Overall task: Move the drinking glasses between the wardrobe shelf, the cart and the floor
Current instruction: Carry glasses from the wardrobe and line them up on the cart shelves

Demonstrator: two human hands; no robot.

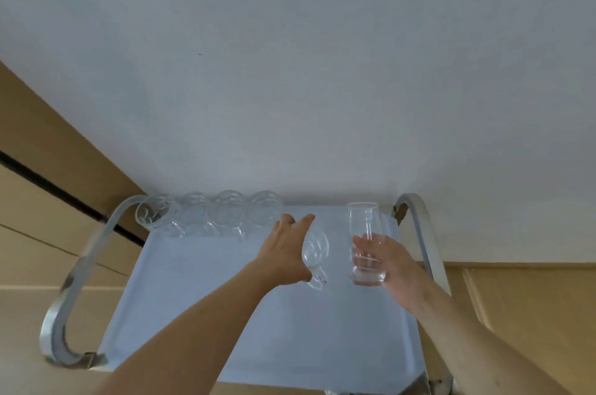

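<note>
Over the pale blue top of a metal-framed cart (193,314), a person carries one clear glass in each hand: the left hand (283,252) curls its fingers round a rounded glass (314,249) tipped on its side, while the right hand (387,262) wraps the lower half of a tall straight glass (364,239) held upright. Four more rounded glasses (209,214) stand in a row along the cart's far edge, against the white wall. The glassware looks light, rigid, smooth and breakable, best gripped round the body rather than the rim. No brand, label or writing is legible anywhere.
</note>
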